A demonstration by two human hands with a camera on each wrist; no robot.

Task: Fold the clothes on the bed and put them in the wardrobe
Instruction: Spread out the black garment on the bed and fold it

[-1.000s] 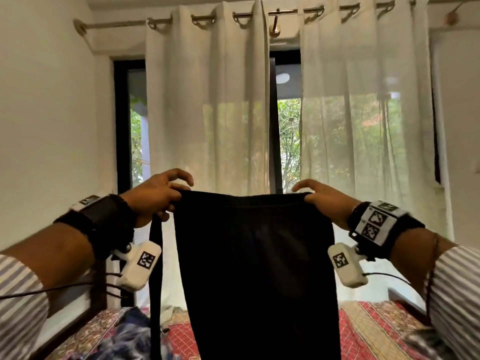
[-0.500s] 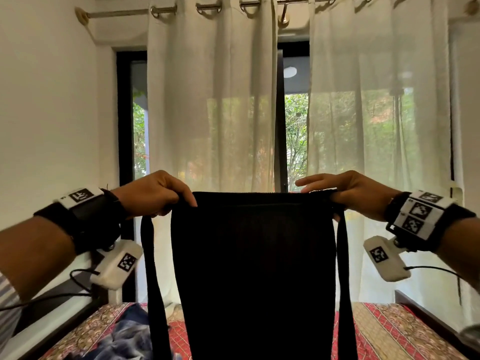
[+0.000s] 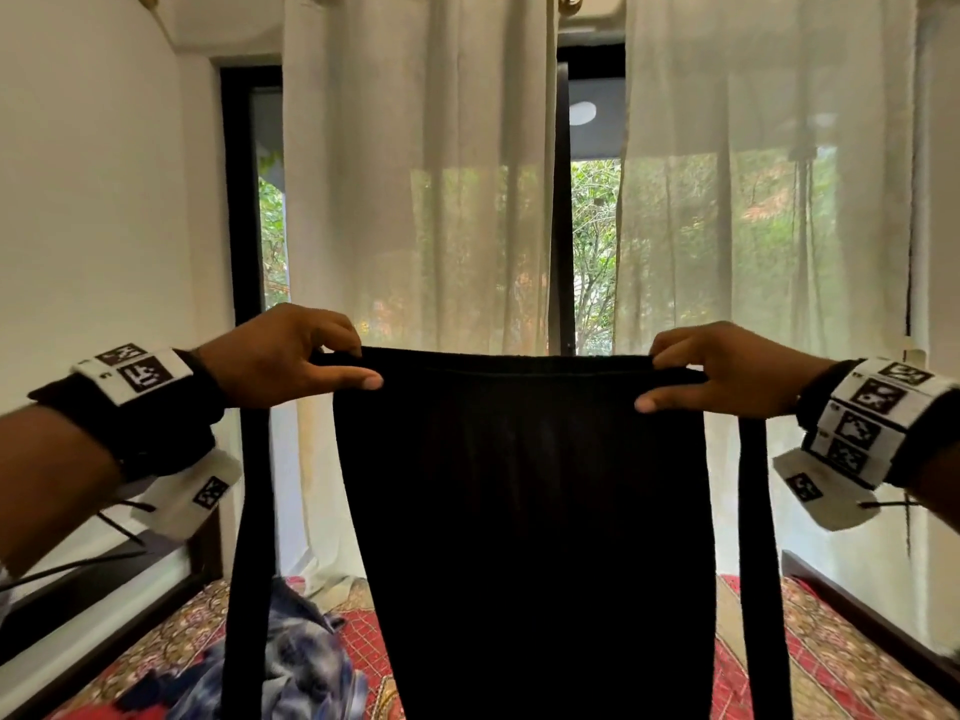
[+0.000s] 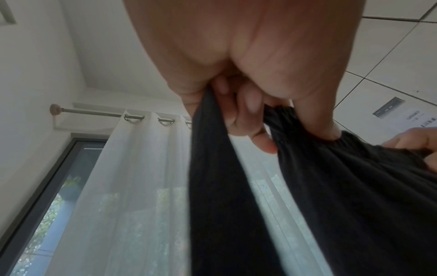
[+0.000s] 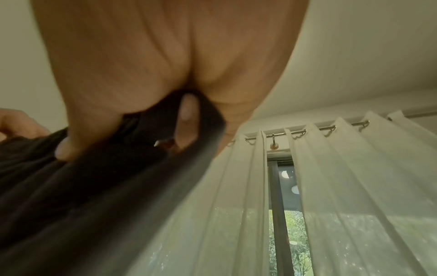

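Observation:
A black garment [image 3: 524, 537] hangs stretched in the air in front of me, above the bed [image 3: 810, 662]. My left hand [image 3: 291, 356] pinches its top left corner, thumb in front and fingers behind. My right hand [image 3: 722, 371] pinches the top right corner the same way. A narrow black strap [image 3: 249, 563] hangs down from the left hand and another strap [image 3: 758, 563] from the right. In the left wrist view the left hand [image 4: 250, 115] has the black garment [image 4: 343, 186] bunched in its fingers. In the right wrist view the right hand [image 5: 132, 134] grips the black garment [image 5: 82, 196].
A crumpled blue and grey piece of clothing [image 3: 296, 662] lies on the patterned red bedspread at lower left. White curtains [image 3: 415, 200] cover the window behind. A white wall [image 3: 93, 200] runs along the left, and dark bed frame rails [image 3: 857, 610] border both sides.
Both hands have moved further apart, pulling the top edge of the black garment wider and taut. The view has tilted down slightly, and a strap now hangs from each hand.

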